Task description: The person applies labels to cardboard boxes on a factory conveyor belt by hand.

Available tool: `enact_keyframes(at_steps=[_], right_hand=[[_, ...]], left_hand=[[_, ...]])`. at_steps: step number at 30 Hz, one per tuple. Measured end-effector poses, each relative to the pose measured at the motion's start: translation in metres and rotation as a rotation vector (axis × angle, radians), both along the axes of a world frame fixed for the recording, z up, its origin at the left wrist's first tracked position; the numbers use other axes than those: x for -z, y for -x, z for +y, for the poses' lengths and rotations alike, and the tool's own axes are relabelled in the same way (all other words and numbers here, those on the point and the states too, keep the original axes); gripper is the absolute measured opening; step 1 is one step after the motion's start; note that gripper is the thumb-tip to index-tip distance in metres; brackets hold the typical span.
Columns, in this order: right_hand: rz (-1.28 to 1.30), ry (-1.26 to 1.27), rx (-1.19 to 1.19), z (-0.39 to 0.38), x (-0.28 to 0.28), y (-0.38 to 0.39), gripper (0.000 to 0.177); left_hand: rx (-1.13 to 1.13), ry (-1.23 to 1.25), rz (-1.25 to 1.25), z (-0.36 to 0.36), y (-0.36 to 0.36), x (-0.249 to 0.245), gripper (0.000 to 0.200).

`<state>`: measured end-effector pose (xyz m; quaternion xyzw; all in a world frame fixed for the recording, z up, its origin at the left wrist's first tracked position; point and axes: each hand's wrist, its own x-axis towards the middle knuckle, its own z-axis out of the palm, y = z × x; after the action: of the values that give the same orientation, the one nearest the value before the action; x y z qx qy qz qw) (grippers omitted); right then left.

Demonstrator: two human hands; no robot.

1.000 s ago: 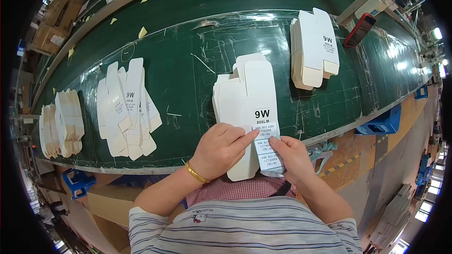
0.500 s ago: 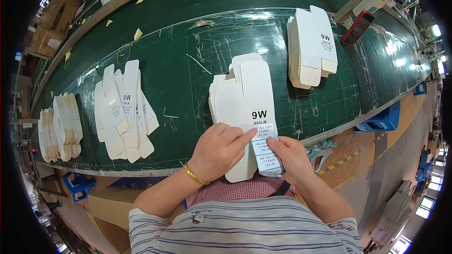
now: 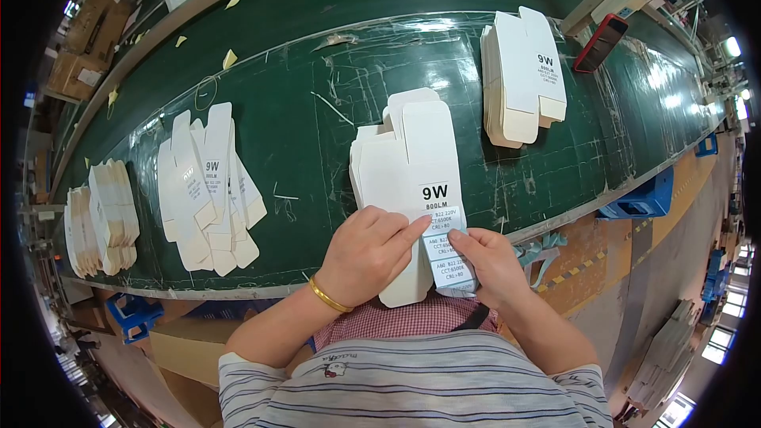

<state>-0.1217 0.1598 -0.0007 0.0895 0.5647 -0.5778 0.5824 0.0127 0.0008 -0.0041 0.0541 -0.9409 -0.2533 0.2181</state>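
A stack of flat white cartons (image 3: 424, 143) printed "9W 800LM" lies in front of me at the table's near edge. My left hand (image 3: 369, 250) rests on its lower part, index finger stretched out and its tip on the left edge of a printed sticker below the "9W". The other fingers are curled and the thumb is hidden. My right hand (image 3: 487, 261) pinches a strip of stickers (image 3: 452, 271), thumb on top, along the carton's right side. The strip's upper end lies over the carton's print, and its lower end hangs near my lap.
Another carton stack (image 3: 523, 75) stands at the right, beside a red-edged phone (image 3: 601, 43). Loosely fanned cartons (image 3: 208, 190) and banded bundles (image 3: 115, 206) lie to the left on the green table (image 3: 301, 166). A blue stool (image 3: 644, 196) is beyond the table's edge.
Both hands, the sticker strip and the carton stack stay almost in place. The view has shifted very slightly.
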Motion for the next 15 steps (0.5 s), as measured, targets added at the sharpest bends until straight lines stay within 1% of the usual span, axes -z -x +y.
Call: enact_keyframes(at_steps=[5, 8, 11, 15], right_hand=[[0.015, -0.009, -0.002, -0.001, -0.003, 0.000, 0.026], [0.087, -0.019, -0.048, 0.003, 0.003, -0.001, 0.027], [0.192, 0.025, -0.077, 0.009, -0.002, -0.007, 0.028], [0.387, 0.073, -0.207, 0.034, 0.006, -0.019, 0.027]], left_hand=[[0.031, 0.039, -0.041, -0.002, 0.003, -0.002, 0.041], [0.060, 0.065, -0.096, -0.004, 0.005, -0.003, 0.042], [0.081, 0.082, -0.135, -0.005, 0.006, -0.004, 0.041], [0.096, 0.103, -0.135, -0.005, 0.006, -0.004, 0.040]])
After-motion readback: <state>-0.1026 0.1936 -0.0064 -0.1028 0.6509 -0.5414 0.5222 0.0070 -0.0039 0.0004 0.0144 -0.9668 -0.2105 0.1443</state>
